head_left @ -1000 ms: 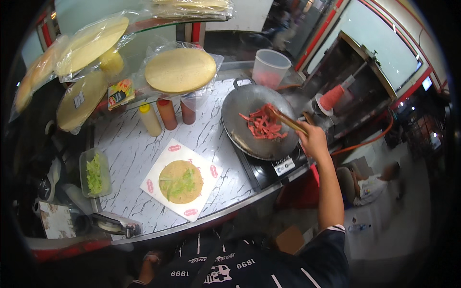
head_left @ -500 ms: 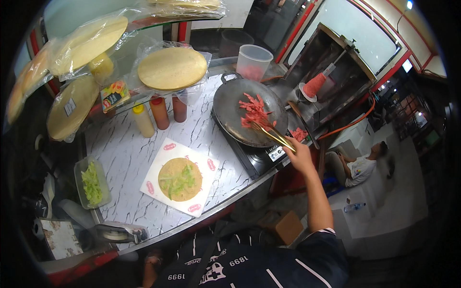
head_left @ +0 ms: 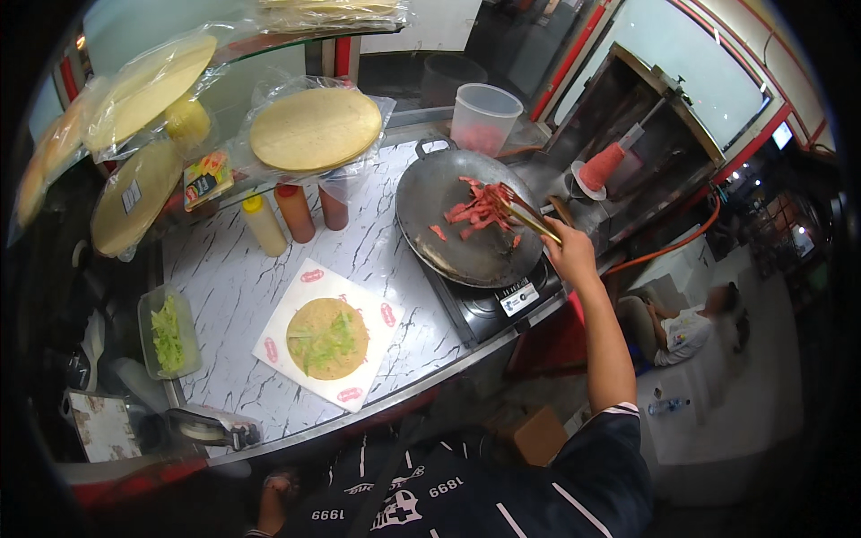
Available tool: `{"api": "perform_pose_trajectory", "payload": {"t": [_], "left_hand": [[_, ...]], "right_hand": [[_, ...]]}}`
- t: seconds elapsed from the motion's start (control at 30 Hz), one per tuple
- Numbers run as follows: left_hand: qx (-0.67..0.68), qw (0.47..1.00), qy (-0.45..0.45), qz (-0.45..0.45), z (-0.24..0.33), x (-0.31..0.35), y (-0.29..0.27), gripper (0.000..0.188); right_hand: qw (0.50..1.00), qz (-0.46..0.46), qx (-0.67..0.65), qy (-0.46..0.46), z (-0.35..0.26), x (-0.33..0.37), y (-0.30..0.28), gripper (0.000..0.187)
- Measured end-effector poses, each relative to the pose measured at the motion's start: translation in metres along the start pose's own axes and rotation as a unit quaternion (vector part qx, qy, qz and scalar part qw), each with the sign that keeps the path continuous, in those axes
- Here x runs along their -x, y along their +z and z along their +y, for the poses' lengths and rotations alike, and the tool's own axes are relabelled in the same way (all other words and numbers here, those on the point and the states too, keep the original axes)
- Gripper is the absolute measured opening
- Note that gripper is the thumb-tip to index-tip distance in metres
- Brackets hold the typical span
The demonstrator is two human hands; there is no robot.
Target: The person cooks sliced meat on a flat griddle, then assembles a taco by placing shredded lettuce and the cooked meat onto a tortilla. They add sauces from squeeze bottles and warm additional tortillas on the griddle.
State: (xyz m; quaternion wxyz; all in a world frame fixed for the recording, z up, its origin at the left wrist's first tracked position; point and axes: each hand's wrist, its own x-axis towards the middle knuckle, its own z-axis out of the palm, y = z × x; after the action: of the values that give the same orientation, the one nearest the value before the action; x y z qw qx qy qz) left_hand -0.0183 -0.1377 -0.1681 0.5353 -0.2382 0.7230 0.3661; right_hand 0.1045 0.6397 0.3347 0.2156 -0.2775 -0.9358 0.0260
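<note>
My right hand (head_left: 574, 255) is closed round the handle end of gold-coloured tongs (head_left: 535, 219). The tongs' tips are among reddish meat strips (head_left: 475, 211) in a dark, wide wok (head_left: 430, 206), which sits on a black portable stove (head_left: 475, 314). Low at the picture's edge, beside my shirt, hangs my left hand (head_left: 282, 485); it is dim and its fingers cannot be made out. Left of the stove, a round flatbread (head_left: 300, 354) topped with shredded lettuce (head_left: 334, 342) lies on white printed paper (head_left: 369, 316).
Three sauce bottles (head_left: 264, 224) stand behind the paper. A lettuce tub (head_left: 190, 350) sits at the left edge. Wrapped flatbreads (head_left: 316, 130) rest on a glass shelf. Beyond the wok are a clear bucket (head_left: 486, 112) and a meat cone (head_left: 601, 168). A person (head_left: 686, 327) sits at the right.
The tongs have moved up and right across the wok, pushing the meat strips together; a few pieces now lie apart. My right hand has risen slightly. The whole view has shifted a little.
</note>
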Motion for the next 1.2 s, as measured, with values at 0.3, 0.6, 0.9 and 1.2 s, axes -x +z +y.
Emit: {"api": "perform_pose_trajectory", "payload": {"t": [0.3,0.6,0.9,1.2], "left_hand": [[-0.233,0.968,0.085,-0.028,0.01,0.01,0.053,0.029],[-0.345,0.93,0.117,-0.036,0.015,0.025,0.096,0.032],[-0.421,0.893,0.154,-0.046,0.026,0.019,0.093,0.035],[-0.495,0.853,0.138,-0.09,0.004,0.01,0.034,0.038]], "right_hand": [[0.984,-0.061,-0.137,-0.1,0.002,0.015,0.032,0.04],[0.985,-0.015,-0.149,-0.09,0.057,0.002,0.017,0.037],[0.981,-0.026,-0.15,-0.121,0.069,-0.03,0.031,0.033],[0.985,-0.119,-0.124,0.008,0.027,0.029,-0.028,0.039]]}}
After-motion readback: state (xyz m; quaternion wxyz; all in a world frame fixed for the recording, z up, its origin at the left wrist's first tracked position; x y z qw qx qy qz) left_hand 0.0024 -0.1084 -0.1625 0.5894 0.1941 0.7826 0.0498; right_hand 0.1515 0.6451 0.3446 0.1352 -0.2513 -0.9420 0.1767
